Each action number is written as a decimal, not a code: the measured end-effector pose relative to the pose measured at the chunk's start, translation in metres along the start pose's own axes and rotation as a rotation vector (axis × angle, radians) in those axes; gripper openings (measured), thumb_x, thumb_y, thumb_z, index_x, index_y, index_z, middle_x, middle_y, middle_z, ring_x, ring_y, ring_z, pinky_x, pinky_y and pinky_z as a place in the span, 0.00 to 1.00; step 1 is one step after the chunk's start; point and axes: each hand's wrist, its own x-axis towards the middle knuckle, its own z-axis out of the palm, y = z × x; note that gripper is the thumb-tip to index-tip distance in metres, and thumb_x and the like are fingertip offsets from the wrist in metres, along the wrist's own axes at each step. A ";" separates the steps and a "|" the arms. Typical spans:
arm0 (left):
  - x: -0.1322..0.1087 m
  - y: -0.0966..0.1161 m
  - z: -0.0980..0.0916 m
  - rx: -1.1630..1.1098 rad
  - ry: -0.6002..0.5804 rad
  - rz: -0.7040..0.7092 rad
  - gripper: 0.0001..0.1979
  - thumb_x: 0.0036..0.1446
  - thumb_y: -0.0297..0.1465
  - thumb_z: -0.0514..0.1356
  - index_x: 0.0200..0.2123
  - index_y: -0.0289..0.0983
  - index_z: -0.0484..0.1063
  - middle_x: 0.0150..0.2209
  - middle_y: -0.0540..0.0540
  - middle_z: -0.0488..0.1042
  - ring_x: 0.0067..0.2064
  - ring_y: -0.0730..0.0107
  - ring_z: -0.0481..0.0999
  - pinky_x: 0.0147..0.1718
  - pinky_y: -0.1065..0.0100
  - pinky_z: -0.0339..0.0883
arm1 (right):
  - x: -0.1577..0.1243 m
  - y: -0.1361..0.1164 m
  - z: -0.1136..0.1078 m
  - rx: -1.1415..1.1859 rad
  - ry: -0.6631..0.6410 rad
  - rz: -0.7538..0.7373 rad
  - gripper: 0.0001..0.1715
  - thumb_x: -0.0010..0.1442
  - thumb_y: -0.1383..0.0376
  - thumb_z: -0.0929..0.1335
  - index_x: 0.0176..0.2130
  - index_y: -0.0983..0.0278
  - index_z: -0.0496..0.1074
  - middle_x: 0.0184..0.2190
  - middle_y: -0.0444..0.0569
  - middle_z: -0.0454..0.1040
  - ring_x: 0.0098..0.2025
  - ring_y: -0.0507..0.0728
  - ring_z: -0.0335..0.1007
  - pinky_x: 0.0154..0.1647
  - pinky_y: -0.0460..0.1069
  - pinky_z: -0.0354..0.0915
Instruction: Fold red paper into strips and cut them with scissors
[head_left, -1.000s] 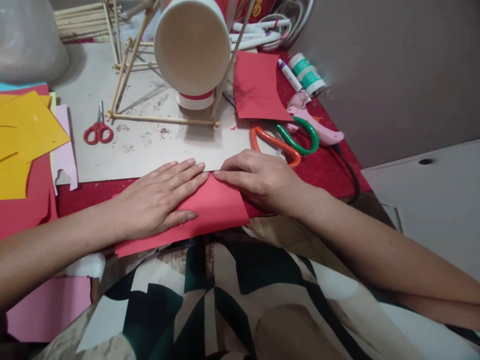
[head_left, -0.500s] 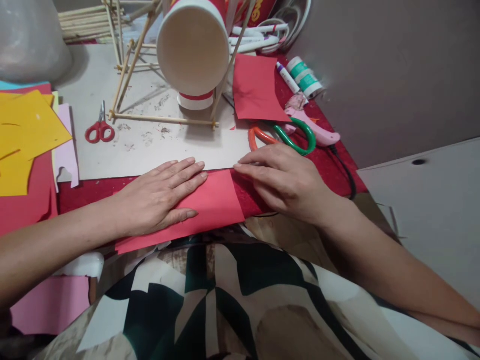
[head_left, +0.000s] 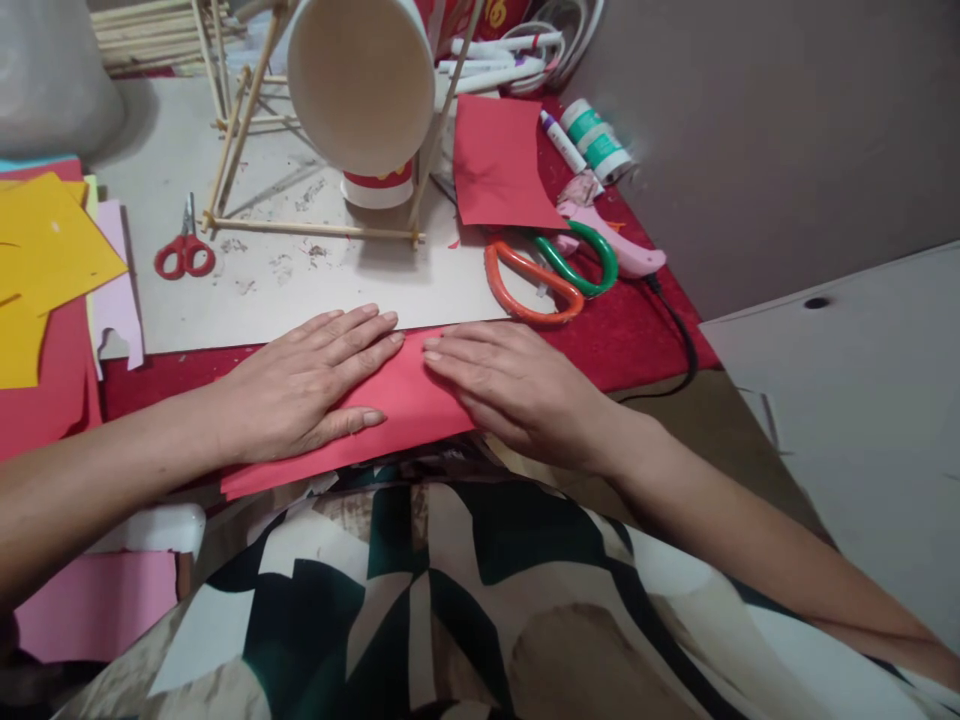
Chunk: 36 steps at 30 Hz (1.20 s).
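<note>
A sheet of red paper lies at the table's near edge, partly hanging over it toward my lap. My left hand rests flat on its left part, fingers stretched out. On its right end lies my right hand, palm down with the fingers extended and close together. Beyond the right hand are big scissors with an orange and a green handle; their blades are hidden under another red paper piece. Small red-handled scissors lie on the white board.
Behind the hands stands a stick frame with a paper cup in it. Yellow paper is stacked at the left. At the right are a pink glue gun with a black cord, a marker and a white-green roll.
My right hand has moved left and down from beside the scissors onto the right end of the red paper. My left hand stays flat. The view has shifted slightly.
</note>
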 end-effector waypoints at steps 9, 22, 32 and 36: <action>0.000 0.002 0.000 -0.018 0.021 0.008 0.40 0.71 0.53 0.46 0.75 0.33 0.51 0.76 0.34 0.48 0.76 0.46 0.47 0.73 0.45 0.44 | 0.021 -0.019 0.006 -0.264 -0.140 0.038 0.34 0.74 0.54 0.61 0.65 0.77 0.67 0.62 0.66 0.73 0.63 0.69 0.69 0.58 0.61 0.63; -0.003 0.001 -0.002 0.008 0.024 0.002 0.39 0.70 0.53 0.46 0.74 0.33 0.53 0.76 0.35 0.49 0.76 0.47 0.48 0.72 0.46 0.46 | 0.002 -0.009 0.005 -0.286 -0.105 0.049 0.29 0.73 0.55 0.62 0.63 0.69 0.70 0.62 0.58 0.75 0.60 0.67 0.69 0.57 0.60 0.60; -0.003 0.001 -0.002 -0.030 0.045 0.009 0.40 0.70 0.53 0.48 0.74 0.34 0.53 0.75 0.33 0.50 0.76 0.44 0.49 0.72 0.43 0.48 | 0.025 -0.016 -0.004 -0.304 -0.147 0.023 0.35 0.74 0.50 0.59 0.64 0.73 0.69 0.58 0.61 0.78 0.55 0.68 0.68 0.49 0.60 0.57; -0.003 0.001 0.000 -0.027 0.042 0.005 0.40 0.70 0.54 0.46 0.74 0.34 0.53 0.75 0.34 0.49 0.76 0.46 0.49 0.72 0.45 0.47 | 0.028 -0.018 -0.005 -0.344 -0.149 -0.020 0.33 0.75 0.52 0.58 0.63 0.74 0.69 0.58 0.58 0.78 0.53 0.67 0.69 0.47 0.59 0.56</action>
